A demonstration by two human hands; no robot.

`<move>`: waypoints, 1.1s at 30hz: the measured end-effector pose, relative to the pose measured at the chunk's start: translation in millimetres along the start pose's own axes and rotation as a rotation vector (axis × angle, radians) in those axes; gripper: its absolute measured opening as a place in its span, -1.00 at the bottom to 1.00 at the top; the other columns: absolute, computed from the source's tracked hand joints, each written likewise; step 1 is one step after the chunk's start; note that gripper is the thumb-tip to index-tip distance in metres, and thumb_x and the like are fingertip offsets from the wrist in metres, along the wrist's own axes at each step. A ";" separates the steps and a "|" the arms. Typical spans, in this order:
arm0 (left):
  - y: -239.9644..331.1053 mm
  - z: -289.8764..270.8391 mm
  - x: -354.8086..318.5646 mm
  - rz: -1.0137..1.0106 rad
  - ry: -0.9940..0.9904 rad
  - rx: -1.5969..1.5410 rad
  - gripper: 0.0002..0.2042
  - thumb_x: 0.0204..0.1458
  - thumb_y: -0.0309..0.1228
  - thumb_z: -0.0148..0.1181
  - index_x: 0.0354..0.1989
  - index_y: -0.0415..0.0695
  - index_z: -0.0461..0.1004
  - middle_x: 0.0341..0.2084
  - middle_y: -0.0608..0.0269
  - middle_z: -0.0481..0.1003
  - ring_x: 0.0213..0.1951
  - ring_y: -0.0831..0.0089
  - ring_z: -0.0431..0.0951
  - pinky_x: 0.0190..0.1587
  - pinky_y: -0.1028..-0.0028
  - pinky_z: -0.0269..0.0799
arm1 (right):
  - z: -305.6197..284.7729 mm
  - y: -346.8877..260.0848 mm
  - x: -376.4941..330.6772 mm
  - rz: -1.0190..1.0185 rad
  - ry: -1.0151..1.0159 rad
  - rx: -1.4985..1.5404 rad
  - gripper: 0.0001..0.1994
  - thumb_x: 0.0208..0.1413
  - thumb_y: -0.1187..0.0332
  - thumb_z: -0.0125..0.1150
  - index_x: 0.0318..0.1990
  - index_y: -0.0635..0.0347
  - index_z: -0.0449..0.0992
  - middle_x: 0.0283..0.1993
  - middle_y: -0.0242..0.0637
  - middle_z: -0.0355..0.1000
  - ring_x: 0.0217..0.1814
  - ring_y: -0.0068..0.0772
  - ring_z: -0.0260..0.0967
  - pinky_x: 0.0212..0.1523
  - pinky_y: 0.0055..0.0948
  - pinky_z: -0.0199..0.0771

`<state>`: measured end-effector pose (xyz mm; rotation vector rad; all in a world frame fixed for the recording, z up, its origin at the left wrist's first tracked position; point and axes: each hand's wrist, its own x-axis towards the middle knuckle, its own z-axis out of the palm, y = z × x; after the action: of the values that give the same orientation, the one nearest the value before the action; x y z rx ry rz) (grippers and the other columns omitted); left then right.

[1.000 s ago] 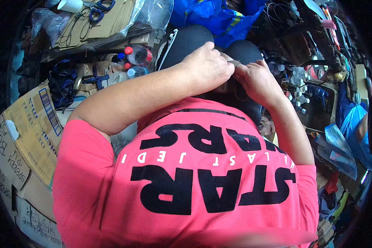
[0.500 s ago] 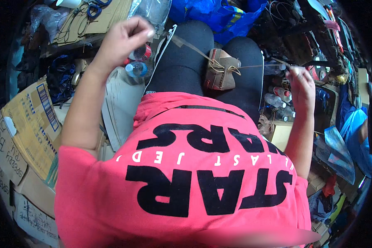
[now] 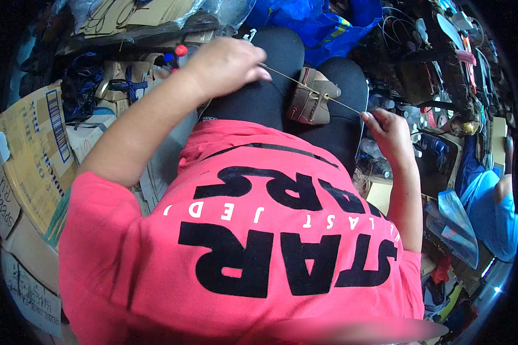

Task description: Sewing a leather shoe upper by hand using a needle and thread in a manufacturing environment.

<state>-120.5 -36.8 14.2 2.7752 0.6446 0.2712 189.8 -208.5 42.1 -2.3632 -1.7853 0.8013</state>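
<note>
One small brown shoe (image 3: 312,99) lies on the person's lap, across the black-clad thighs. One taut thread (image 3: 282,73) runs through it. The left hand (image 3: 227,63) pinches one end of the thread, fingers closed tight on it, up and to the left of the shoe. The right hand (image 3: 388,133) pinches the other end, lower right, fingers together. To the left stands a cardboard box (image 3: 31,152); its contents cannot be seen. Beyond the knees lies a blue bag (image 3: 313,23).

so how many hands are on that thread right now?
2. Left hand pinches one end of the thread up left; right hand pinches the other end lower right. The brown leather piece sits between them.
</note>
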 end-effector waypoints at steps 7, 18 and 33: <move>-34.3 -4.4 -25.8 0.039 0.066 0.082 -0.68 0.00 -0.19 0.22 -0.58 -0.16 0.32 -0.58 0.14 0.39 -0.43 0.13 0.47 -0.36 0.22 0.37 | 21.9 49.0 -29.8 -0.190 0.271 -0.223 -0.66 0.16 0.14 0.12 -0.53 0.21 0.37 -0.54 -0.11 0.34 -0.46 0.00 0.35 -0.45 -0.13 0.29; 6.5 23.2 56.8 0.096 0.001 -0.337 -0.57 -0.06 -0.31 0.27 0.07 0.10 0.47 -0.17 0.15 0.46 -0.09 0.21 0.47 0.00 0.33 0.37 | 18.5 0.9 -13.5 -0.203 0.175 0.426 -0.54 -0.08 0.75 0.01 -0.07 0.05 0.59 -0.34 -0.35 0.36 -0.31 -0.51 0.33 -0.30 -0.54 0.37; 17.6 30.1 95.2 0.110 -0.396 -0.362 -0.62 -0.13 -0.26 0.31 -0.07 0.01 0.55 -0.20 0.07 0.54 -0.09 0.11 0.51 -0.03 0.23 0.39 | 30.4 -32.3 21.9 -0.376 0.248 0.164 -0.85 -0.04 0.41 0.28 -0.27 0.08 0.62 -0.47 -0.25 0.41 -0.41 -0.24 0.39 -0.36 -0.33 0.34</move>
<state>-22.2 -15.5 2.5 2.4149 0.3083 -0.1300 152.0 -185.6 19.7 -1.8501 -1.8896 0.5525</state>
